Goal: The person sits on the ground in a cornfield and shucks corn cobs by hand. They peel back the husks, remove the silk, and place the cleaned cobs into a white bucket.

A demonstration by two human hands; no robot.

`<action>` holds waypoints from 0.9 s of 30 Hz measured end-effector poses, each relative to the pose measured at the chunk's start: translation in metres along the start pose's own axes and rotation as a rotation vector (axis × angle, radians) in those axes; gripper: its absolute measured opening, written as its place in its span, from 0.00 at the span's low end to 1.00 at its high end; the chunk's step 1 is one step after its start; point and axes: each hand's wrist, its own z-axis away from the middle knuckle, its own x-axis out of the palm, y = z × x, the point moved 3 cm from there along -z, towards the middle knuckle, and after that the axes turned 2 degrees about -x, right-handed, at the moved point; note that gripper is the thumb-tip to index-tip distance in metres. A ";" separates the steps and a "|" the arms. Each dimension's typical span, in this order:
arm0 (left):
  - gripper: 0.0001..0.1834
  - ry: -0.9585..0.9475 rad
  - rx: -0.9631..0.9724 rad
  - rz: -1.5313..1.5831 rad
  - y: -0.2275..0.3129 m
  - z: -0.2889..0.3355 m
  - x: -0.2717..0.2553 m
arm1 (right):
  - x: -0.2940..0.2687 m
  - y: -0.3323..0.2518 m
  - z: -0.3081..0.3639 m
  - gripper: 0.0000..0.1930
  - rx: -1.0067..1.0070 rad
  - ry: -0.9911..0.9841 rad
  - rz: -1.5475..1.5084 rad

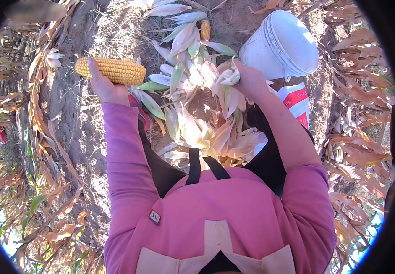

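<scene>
Left fingers [95, 73] clasping corn cob [115, 70] | golden yellow (kernels [129, 71] tightly rowed) | right fingers [245, 74] pinching pale husk [228, 78]

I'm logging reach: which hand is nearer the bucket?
Right. The right hand is close to the bucket, at its lower left in the picture; the left hand, holding corn, is much farther left.

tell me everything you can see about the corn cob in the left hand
The corn cob is yellow, bare of husk along its visible side, with hard-looking kernels packed in rows. It lies roughly crosswise in the left hand, the thumb over the cob's left part. It is held above dry ground, left of the loose husks. Its underside is mostly hidden.
</scene>
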 end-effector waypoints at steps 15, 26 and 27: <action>0.18 -0.104 -0.090 -0.093 -0.011 0.022 0.010 | 0.214 -0.195 0.068 0.34 -0.433 -0.751 -0.417; 0.22 -0.172 -0.252 -0.049 -0.018 0.040 0.022 | 0.169 -0.116 -0.007 0.30 0.147 -0.335 -1.176; 0.25 -0.178 -0.280 -0.057 -0.026 0.041 0.022 | 0.154 -0.114 -0.015 0.34 0.161 -0.365 -1.319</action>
